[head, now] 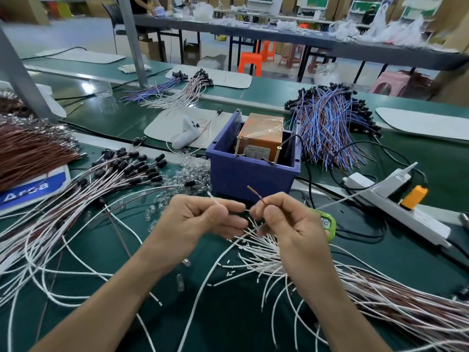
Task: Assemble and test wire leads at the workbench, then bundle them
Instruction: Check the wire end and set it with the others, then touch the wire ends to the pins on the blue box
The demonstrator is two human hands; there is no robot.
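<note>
- My left hand [200, 219] pinches a white wire [213, 198] and my right hand [286, 222] pinches a brown wire [255, 193]. Both tips poke up towards 12 o'clock, and the fingertips nearly meet.
- White leads [256, 252] fan over the green bench mat [121, 250] at 5 o'clock. A blue bin [251, 174] stands at 12 o'clock, with more workshop benches beyond.
- A card [30, 190] at 9 o'clock seems to read "Area".

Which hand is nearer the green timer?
Right. The right hand, pinching a brown wire, partly covers the green timer; the left hand, pinching a white wire, is farther to its left.
</note>
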